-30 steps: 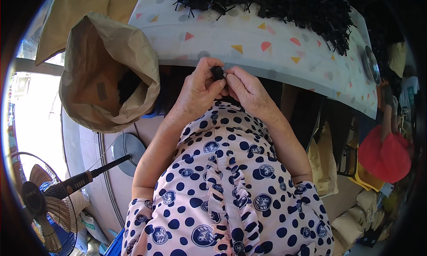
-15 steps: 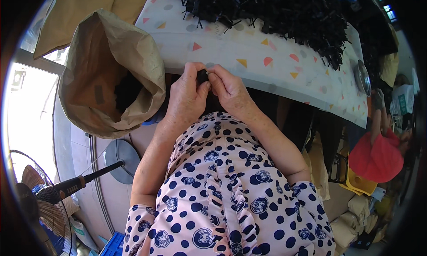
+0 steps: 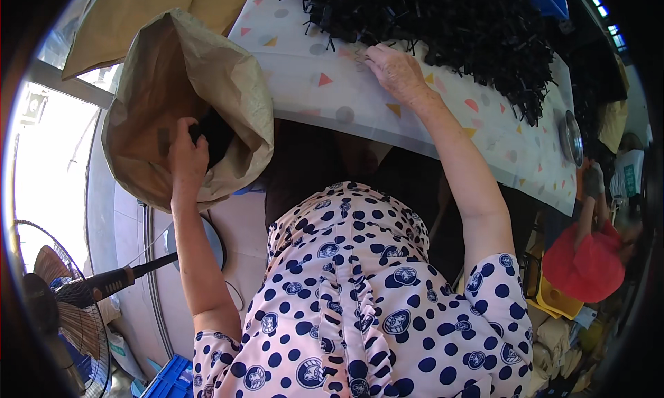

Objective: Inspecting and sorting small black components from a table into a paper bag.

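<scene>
My left hand (image 3: 187, 156) reaches into the mouth of a brown paper sack (image 3: 238, 86). Between its thumb and fingers sits a small black part (image 3: 196, 131), and more black pieces (image 3: 221, 138) lie inside the sack behind it. My right hand (image 3: 398, 73) is stretched over the table, at the near edge of a big heap of black plastic parts (image 3: 429, 17). Its fingers are curled together with the tips down at the patterned tablecloth (image 3: 346, 86). Whatever they may hold is hidden.
A metal bowl (image 3: 571, 138) stands at the table's right edge, with a blue bin (image 3: 543, 0) behind the heap. On the left are a fan (image 3: 66, 291) and a blue crate (image 3: 169, 381). A co-worker in a red top (image 3: 584, 263) is at the right.
My hands were together around a black piece in front of me. They have parted: the left moved into the sack with a black part, the right out to the heap's edge.
</scene>
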Tool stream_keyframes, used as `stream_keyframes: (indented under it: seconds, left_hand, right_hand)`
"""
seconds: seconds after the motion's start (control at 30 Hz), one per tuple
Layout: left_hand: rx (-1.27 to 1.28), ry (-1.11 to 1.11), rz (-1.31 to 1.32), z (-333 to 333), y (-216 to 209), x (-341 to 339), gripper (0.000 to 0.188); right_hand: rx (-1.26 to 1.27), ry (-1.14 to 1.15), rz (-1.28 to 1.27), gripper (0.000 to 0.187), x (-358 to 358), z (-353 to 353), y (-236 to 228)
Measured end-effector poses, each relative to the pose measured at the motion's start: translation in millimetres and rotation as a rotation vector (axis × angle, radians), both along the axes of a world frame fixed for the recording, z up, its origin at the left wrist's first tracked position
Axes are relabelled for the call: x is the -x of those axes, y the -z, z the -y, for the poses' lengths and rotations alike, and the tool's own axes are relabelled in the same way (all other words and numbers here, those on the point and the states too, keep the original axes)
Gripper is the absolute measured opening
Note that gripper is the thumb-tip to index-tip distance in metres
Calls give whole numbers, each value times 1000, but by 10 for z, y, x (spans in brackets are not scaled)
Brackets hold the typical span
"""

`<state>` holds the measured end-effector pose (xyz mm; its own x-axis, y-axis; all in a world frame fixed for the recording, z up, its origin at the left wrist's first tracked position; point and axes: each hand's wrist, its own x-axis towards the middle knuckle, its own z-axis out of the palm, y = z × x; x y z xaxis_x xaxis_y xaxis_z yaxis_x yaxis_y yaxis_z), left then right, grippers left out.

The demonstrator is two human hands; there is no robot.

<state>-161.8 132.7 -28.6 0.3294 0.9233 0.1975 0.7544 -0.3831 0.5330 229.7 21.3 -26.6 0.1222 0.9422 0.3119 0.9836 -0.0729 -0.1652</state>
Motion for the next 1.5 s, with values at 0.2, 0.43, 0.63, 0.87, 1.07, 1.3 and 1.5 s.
stream_keyframes:
  seconds: [0.2,0.43,0.63,0.87,1.07,1.3,1.5]
  left_hand:
    - [-260,73,100,344,-267,-488,55]
    - [541,588,556,1031,-263,-1589,74]
    - [487,630,440,1301,-205,-1652,55]
    - [694,540,516,1345,-176,-1635,40]
    - [802,576,586,1337,-150,-1623,36]
    - [684,600,445,1341,-210,-1535,27]
    - [294,600,268,1322,-227,-1509,31]
  right_hand:
    - [-130,27,-1114,13,319,373,-193]
    - [-95,-101,-1505,12,940,979,-389]
    - [-137,-80,-1554,10,998,1116,-152]
    - [-207,-62,-1557,14,990,1122,-26]
    - [-85,-40,-1244,22,1042,1200,-1]
    - [30,-73,-1101,19,1099,1225,-74]
    - [-106,8,-1138,17,1262,1124,36]
